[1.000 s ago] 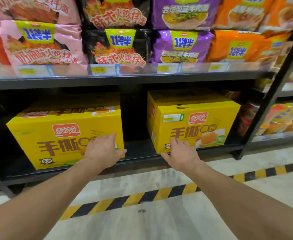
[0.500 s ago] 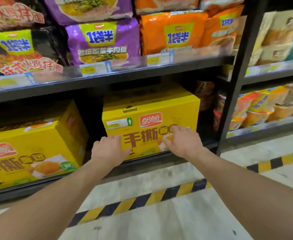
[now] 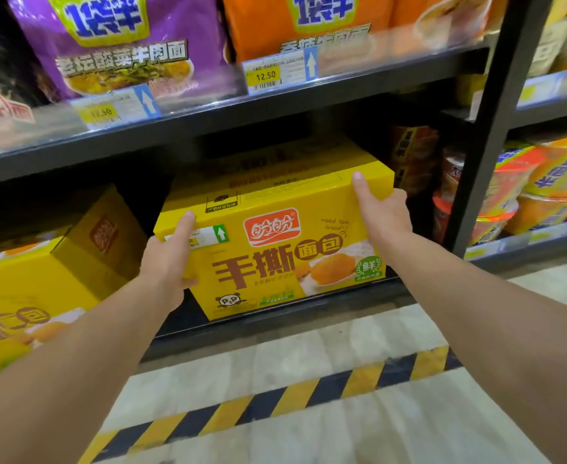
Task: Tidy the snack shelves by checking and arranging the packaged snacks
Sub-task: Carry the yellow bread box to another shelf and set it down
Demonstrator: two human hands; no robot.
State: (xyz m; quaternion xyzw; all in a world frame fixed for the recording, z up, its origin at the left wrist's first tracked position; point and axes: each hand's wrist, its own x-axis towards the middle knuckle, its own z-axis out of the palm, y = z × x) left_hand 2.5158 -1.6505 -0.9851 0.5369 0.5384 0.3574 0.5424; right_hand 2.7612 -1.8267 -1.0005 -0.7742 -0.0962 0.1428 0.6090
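**A:** Item one, lower shelf (image 3: 309, 311): yellow bread box (image 3: 275, 249), front face out, set at a slight angle, bottom front edge at the shelf lip. Status?

**B:** Held at both ends. A second ago the left hand (image 3: 166, 259) lay on the neighbouring yellow box (image 3: 24, 286), and the right hand (image 3: 384, 216) touched only this box's lower front. Half a second ago both were on its face. Now each has gone to a side.

**A:** Fingers?

**B:** Left: thumb straight up the front by the white label, the other fingers wrapped round the left side, out of sight. Right: one digit laid along the top right corner, the rest curled round the right side, likewise hidden. Both grip the box, and neither hand holds anything else.

**A:** Lifted?

**B:** Cannot tell. It looks to be resting on the shelf.

**A:** Meaning for the task?

**B:** In my judgement, checking has given way to arranging. A two-handed hold suits sliding or squaring the box against its neighbour, which stands apart to the left with a dark gap between.

**A:** Other stock?

**B:** Upper shelf (image 3: 275, 107): purple noodle pack (image 3: 125, 45), orange noodle pack (image 3: 309, 21), price tag (image 3: 265, 75) reading 12.50. Next bay, right: cup noodles (image 3: 523, 182). No hand on any of them.
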